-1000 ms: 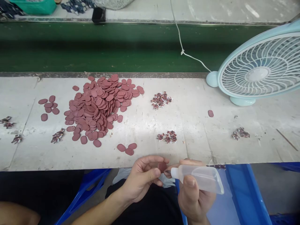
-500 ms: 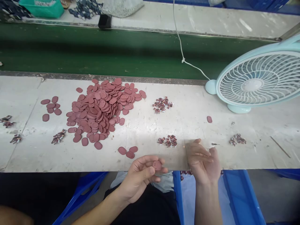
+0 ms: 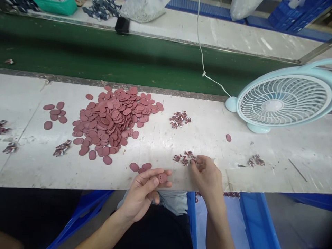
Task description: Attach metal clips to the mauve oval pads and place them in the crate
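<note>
At the near edge of the surface (image 3: 166,138), the left hand (image 3: 144,197) pinches one reddish oval disc (image 3: 162,178) between thumb and curled fingers (image 3: 153,182). The right hand (image 3: 207,176) rests just beside it, its fingers nearly closed on a cluster of small clips (image 3: 184,158). A large disc pile (image 3: 114,119) lies toward the far edge.

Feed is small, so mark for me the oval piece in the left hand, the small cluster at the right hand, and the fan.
oval piece (image 3: 162,178), head view, its flat face
small cluster (image 3: 184,158), head view, its middle
fan (image 3: 282,100), head view, front grille
</note>
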Demonstrator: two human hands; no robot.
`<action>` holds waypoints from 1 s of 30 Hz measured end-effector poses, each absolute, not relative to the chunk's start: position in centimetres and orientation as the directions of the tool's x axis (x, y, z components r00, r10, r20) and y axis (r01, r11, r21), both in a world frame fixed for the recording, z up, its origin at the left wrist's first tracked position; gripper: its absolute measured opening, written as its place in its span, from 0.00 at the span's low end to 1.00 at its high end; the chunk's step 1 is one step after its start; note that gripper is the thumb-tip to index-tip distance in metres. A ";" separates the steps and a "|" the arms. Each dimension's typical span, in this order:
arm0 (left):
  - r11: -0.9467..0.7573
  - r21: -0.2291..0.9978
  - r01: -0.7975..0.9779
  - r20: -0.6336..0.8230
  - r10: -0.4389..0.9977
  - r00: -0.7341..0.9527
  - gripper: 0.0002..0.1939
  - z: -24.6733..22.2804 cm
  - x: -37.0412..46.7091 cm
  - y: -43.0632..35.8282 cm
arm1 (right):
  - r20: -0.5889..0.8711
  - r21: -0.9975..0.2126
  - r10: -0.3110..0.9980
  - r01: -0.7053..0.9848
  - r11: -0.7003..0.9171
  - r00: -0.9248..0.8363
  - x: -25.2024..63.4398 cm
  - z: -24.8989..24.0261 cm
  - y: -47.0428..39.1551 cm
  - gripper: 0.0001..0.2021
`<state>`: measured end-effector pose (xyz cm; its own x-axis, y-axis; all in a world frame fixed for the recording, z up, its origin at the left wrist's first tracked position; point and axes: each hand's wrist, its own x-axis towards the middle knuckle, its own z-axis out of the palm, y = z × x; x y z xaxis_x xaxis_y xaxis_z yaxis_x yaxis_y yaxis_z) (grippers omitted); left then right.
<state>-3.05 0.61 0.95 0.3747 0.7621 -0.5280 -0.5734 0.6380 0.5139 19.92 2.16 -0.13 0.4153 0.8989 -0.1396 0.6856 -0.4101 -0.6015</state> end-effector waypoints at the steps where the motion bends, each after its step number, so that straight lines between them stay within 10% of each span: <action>1: 0.634 0.518 -0.574 -0.523 0.766 0.375 0.10 1.0 -3.0 0.6 | -0.151 -0.602 0.904 0.688 -0.406 0.401 20.2 -0.1 2.1 0.17; 7: 0.623 0.530 -0.575 -0.513 0.776 0.368 0.09 0.8 -2.7 0.6 | -0.229 -0.669 0.928 0.644 -0.370 0.295 21.9 1.4 0.3 0.12; 13: 0.642 0.529 -0.556 -0.479 0.766 0.429 0.11 0.9 -2.0 0.1 | -0.146 -0.981 0.984 0.111 -0.157 0.102 18.8 4.5 -2.1 0.06; 30: 0.604 0.598 -0.526 -0.459 0.797 0.392 0.06 1.2 -1.2 -0.3 | -0.312 -0.950 0.949 -0.022 -0.311 0.037 15.2 5.0 -2.6 0.04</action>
<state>-1.24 -0.26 1.21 0.3924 0.7970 -0.4591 -0.5264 0.6039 0.5984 15.22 -2.62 5.01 0.0369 0.9493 -0.3121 -0.0218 -0.3115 -0.9500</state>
